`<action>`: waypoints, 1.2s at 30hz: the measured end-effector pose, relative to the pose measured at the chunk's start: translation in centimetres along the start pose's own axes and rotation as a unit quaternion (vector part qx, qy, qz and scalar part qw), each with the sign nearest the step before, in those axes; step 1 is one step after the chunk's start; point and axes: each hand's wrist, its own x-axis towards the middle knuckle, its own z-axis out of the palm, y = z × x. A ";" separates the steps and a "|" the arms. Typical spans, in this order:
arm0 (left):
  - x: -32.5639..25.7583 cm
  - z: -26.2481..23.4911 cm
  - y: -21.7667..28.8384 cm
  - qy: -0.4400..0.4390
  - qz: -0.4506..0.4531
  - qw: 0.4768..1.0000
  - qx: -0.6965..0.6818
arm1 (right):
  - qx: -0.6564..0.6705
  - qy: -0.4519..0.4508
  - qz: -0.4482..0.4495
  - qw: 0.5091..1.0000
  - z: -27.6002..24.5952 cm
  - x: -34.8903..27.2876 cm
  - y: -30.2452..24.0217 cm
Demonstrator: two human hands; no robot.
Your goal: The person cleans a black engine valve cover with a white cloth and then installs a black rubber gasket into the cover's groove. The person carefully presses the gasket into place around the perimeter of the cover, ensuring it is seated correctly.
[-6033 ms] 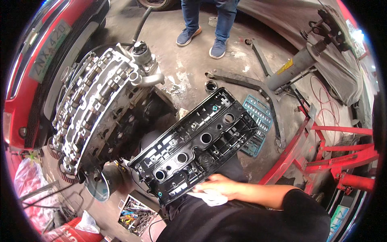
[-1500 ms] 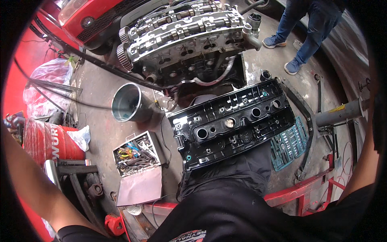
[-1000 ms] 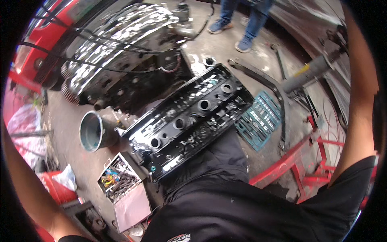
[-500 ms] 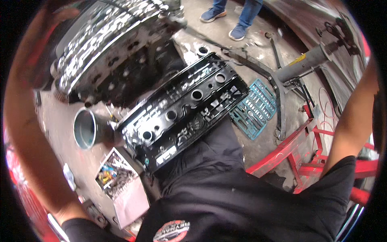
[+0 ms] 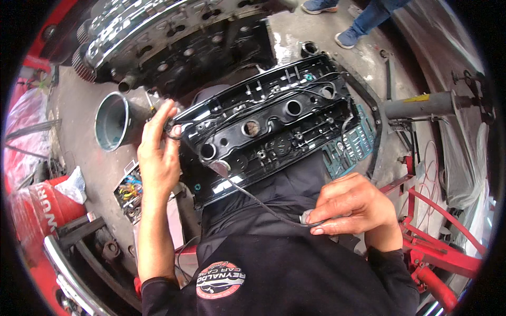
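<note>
A black valve cover [image 5: 234,129] lies across my lap with its hollow side up and a row of round holes along its middle. My right hand [image 5: 358,208], at the right above my lap, pinches a thin black rubber gasket [image 5: 258,201]. From there the strand sags toward the cover's near left part, and more thin dark strand lies over the cover's far side. Beside the cover's left end, my left hand [image 5: 159,155] is raised, its thumb and fingers closed around a dark loop that looks like the same gasket. Something small and pale shows at the right fingertips; its kind is unclear.
Ahead stands a large engine [image 5: 174,50]. A metal bucket [image 5: 112,121] and a box of small parts [image 5: 129,189] are at the left. A teal socket set [image 5: 350,147], a grey stand [image 5: 421,107] and a red frame [image 5: 443,231] are at the right. A person's shoes [image 5: 348,38] show beyond.
Both arms, spread wide before with the hands out of clear view, have come in to the cover. The cover now shows its hollow side, and the gasket strand is stretched between my hands.
</note>
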 end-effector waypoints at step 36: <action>-5.8 -2.1 1.0 0.039 -0.401 0.911 -0.085 | -0.205 -0.257 0.046 0.943 7.2 8.3 2.7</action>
